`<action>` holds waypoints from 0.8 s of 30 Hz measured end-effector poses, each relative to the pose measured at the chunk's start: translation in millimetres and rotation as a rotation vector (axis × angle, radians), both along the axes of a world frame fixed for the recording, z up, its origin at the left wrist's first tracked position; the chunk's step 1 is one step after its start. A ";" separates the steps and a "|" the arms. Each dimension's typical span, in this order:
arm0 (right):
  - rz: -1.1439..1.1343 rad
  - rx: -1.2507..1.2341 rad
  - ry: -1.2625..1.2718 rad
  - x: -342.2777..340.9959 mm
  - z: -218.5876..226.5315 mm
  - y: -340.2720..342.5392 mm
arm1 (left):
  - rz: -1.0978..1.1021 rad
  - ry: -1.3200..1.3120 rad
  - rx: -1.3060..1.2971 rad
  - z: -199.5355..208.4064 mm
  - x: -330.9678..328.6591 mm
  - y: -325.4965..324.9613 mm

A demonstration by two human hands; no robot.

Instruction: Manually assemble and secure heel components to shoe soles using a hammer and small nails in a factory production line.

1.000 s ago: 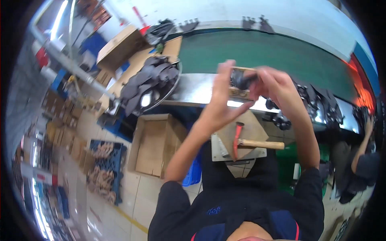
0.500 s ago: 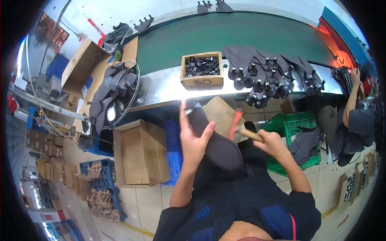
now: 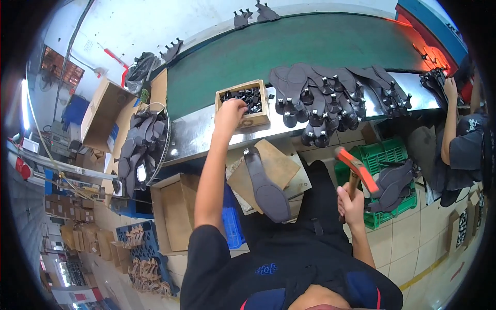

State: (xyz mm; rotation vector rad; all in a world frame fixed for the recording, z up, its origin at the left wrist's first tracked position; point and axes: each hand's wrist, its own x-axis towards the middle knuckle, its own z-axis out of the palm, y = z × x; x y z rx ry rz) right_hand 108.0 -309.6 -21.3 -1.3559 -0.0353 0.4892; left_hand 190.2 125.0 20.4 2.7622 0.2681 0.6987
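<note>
My right hand is wrapped round the wooden handle of a hammer with an orange-red head, held up at the right. My left hand reaches into a wooden box of small black pieces. Its fingers are bent together down among the pieces; whatever they pinch is hidden. A dark grey shoe sole with a heel at its far end lies before me, across a brown pad and down toward my lap. Neither hand touches the sole.
Several dark heeled soles lie on the metal-edged bench, beside a green belt. More fill a round basket at the left and a green crate at the right. A cardboard box stands below. A co-worker works at the far right.
My left hand has let go of the sole and moved to the wooden box. The sole now lies down on the pad. My right hand has lifted the hammer away to the right.
</note>
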 end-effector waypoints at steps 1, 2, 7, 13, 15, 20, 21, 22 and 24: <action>0.000 -0.019 -0.024 2.5 -1.5 6.3 | -0.020 0.134 -0.030 -0.8 12.9 6.0; 0.004 -0.031 -0.052 7.1 -6.9 12.4 | -0.033 0.263 -0.053 -2.9 21.2 13.8; 0.049 -0.090 -0.336 24.1 -3.8 15.3 | -0.004 -0.126 -0.591 13.4 -0.3 -16.2; 0.186 0.103 -0.671 63.1 36.9 68.6 | -0.133 -0.440 -1.125 64.3 -92.6 -133.4; 0.316 0.201 -0.458 46.8 94.2 84.1 | -0.156 -0.533 -1.088 77.8 -127.1 -162.4; 0.443 0.330 -0.447 16.8 132.9 112.8 | -0.311 -0.689 -0.860 73.8 -170.4 -185.6; 0.480 0.335 -0.401 12.5 130.8 116.6 | -0.325 -0.687 -0.887 72.6 -174.8 -186.8; 0.488 0.328 -0.399 8.7 126.7 118.6 | -0.342 -0.687 -0.913 71.4 -179.0 -187.0; 0.483 0.271 -0.416 3.9 120.6 125.0 | -0.351 -0.690 -0.908 55.6 -181.6 -172.7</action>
